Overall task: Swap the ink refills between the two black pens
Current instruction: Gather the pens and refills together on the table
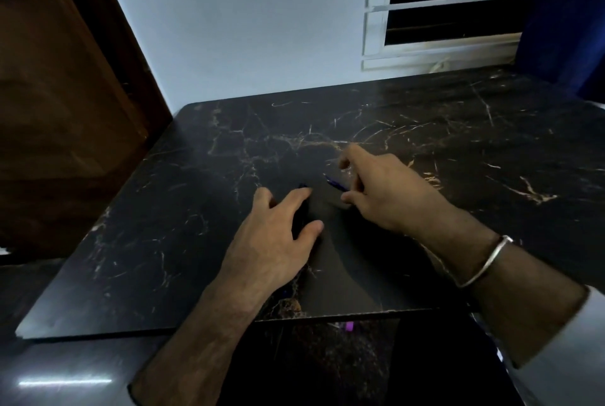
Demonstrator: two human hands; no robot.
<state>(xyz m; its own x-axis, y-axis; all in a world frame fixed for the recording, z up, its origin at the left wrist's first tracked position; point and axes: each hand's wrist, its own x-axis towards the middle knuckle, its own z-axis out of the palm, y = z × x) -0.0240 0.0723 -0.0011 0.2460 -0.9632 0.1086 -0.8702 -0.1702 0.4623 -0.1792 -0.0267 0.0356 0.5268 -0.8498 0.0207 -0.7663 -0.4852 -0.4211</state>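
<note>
at the left of the frame i saw only a brown door (65,111) beside the dark marbled desk (163,225). just left of centre my left hand (278,235) lay spread, palm down, over one black pen (300,206), whose long axis ran up the frame between the fingers. right of it my right hand (386,193) was loosely open, fingers curled around the second pen (335,183), which slanted from upper left to lower right. whether that hand already pinched it, i could not tell. each pen lay nearest its own hand, so i judged each hand would lift its own.
</note>
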